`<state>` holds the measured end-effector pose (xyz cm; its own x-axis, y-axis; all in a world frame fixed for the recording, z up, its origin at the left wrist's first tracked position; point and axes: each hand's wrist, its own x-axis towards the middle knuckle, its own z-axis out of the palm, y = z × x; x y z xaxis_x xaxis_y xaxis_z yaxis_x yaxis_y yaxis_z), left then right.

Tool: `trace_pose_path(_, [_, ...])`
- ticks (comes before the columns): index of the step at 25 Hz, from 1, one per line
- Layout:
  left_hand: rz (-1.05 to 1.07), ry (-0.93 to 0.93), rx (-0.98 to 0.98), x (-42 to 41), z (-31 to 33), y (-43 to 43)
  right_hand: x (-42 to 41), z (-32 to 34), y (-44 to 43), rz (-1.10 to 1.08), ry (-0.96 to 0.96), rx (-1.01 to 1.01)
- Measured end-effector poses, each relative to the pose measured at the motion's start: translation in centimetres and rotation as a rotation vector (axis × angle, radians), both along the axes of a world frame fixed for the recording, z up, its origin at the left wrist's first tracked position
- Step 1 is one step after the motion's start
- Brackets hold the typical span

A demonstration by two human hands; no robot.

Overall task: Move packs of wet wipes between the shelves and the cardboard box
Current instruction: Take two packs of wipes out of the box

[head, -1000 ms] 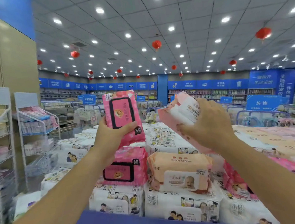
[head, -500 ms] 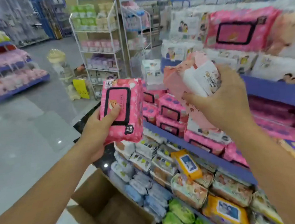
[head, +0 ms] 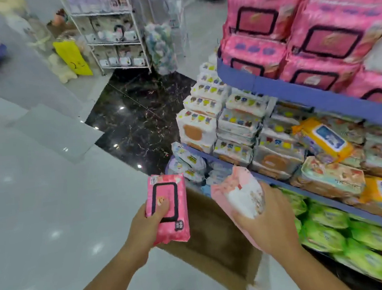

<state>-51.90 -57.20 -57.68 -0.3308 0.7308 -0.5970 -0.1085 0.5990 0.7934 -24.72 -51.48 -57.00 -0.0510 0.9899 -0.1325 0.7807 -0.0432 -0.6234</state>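
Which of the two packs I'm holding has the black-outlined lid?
The bright pink pack in your left hand. The paler pack in your right hand shows a white front and no black outline.

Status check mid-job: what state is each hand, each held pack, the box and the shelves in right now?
Left hand, grips the bright pink pack, thumb across its front.
Bright pink pack, in the air by the box's left side.
Right hand, grips the pale pink pack.
Pale pink pack, in the air above the box.
Cardboard box, open on the floor; no pack visible inside.
Shelves, stocked with packs.
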Motion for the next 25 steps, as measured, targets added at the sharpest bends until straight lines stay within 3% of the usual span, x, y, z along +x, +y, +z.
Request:
trace_pose_path(5, [-0.232, -0.038, -0.264, -4.6, -10.6, 2.0, -4.7, -9.4, -1.7, 0.180, -0.138, -0.195])
trace_pose_path(9, [-0.393, -0.041, -0.390, -6.4, -23.6, 5.9, -8.0, -22.8, -1.8, -0.003, -0.241, -0.483])
trace_pose_path(13, [-0.446, 0.033, -0.467, -8.5, -38.5, 10.8, -11.6, -38.6, 0.3, -0.195, -0.218, -0.582])
trace_pose_path(17, [-0.581, 0.149, -0.584, -10.1, -52.7, 14.0, -13.1, -52.6, 2.6, -0.197, -0.188, -0.639])
trace_pose_path(20, [-0.885, 0.345, -0.547, -10.0, -60.0, 16.5, -12.8, -61.6, 4.1, 0.032, -0.283, -0.566])
trace_pose_path(23, [-1.439, 0.679, -0.368, -9.8, -66.0, 19.5, -11.4, -69.4, 6.0, 0.205, -0.454, -0.411])
trace_pose_path(25, [-1.700, 0.744, -0.293, -9.2, -68.9, 21.8, -9.9, -73.3, 6.7, 0.233, -0.542, -0.323])
